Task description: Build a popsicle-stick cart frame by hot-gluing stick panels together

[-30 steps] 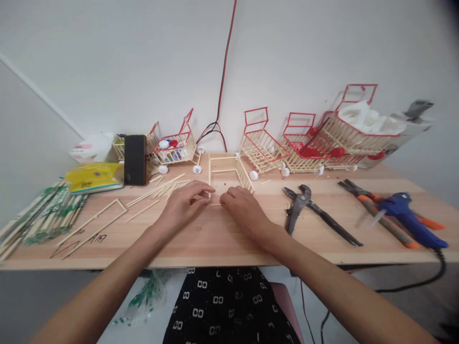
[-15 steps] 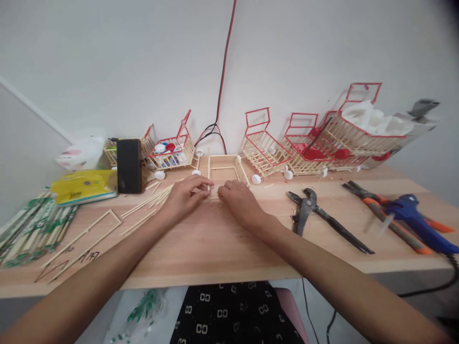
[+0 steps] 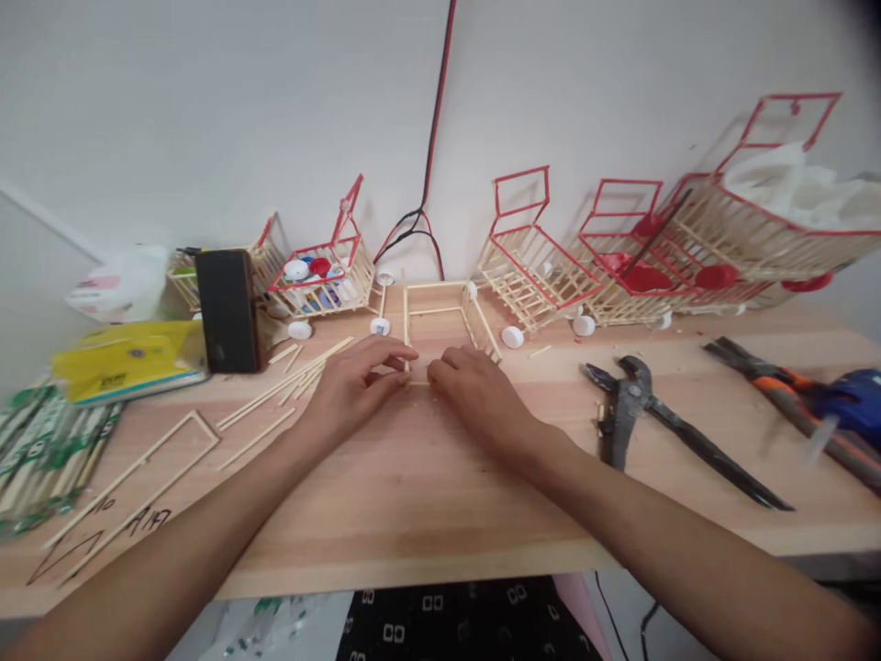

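Betw. L hand [image 3: 354,387] & R hand [image 3: 482,397] lies stick frame [image 3: 435,310] near end.

Both hands [image 3: 419,390] rest palm-down, fingertips apparently pinched together.

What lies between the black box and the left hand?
Head view: loose thin wooden sticks lie on the tabletop between the black box and the left hand.

Two hands [image 3: 354,386], one stick frame [image 3: 406,321], two pliers [image 3: 633,404], one glue gun [image 3: 853,399], one black box [image 3: 227,312]
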`<act>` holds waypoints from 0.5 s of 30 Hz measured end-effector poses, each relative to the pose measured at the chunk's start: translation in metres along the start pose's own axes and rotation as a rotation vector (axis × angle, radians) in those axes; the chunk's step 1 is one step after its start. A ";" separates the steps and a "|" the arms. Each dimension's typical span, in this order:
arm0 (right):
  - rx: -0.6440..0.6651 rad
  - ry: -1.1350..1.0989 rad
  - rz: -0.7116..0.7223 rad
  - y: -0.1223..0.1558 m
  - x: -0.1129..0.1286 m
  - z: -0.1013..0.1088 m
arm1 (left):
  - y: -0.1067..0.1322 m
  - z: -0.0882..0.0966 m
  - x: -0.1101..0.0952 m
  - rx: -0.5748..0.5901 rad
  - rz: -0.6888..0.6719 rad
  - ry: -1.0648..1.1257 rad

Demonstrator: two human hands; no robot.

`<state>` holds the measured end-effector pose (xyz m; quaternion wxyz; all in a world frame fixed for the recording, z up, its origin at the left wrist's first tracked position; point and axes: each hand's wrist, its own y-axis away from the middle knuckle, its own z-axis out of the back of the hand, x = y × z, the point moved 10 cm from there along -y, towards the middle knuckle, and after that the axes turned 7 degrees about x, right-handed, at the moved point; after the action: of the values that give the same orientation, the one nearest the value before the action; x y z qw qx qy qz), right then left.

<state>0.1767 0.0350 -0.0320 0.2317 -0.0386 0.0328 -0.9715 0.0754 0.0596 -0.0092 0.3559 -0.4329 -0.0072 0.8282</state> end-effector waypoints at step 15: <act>0.036 -0.096 0.010 0.002 -0.002 0.003 | -0.001 -0.001 0.002 0.008 0.061 0.012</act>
<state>0.1799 0.0340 -0.0291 0.2384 -0.0809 0.0045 -0.9678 0.0762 0.0609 -0.0112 0.3321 -0.4363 0.0114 0.8362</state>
